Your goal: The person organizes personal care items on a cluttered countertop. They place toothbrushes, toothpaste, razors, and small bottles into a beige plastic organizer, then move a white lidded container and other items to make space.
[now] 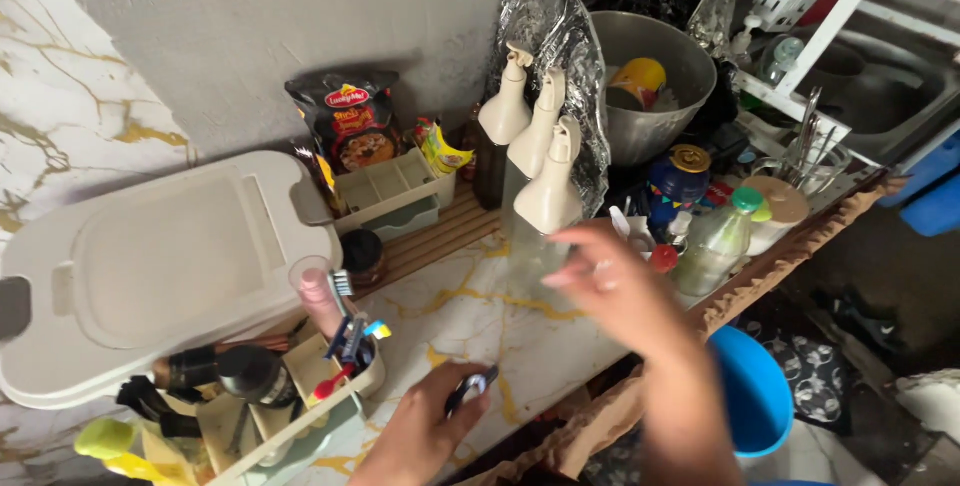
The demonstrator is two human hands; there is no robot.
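My left hand (425, 433) rests low on the marble counter (470, 311), fingers closed around a small dark object (471, 389) with a shiny edge. My right hand (605, 281) is blurred, fingers spread, reaching toward the nearest of three cream-capped spray bottles (548, 196) standing in a row. It holds nothing. The fingertips are just short of that bottle's clear body.
A large cream lidded container (150, 266) sits at left, a caddy (300, 401) with toothbrushes and utensils in front of it. Behind are snack packets (350, 121), a steel bowl (655, 76), jars and a green-capped bottle (718, 236). A blue bucket (750, 391) stands below the edge.
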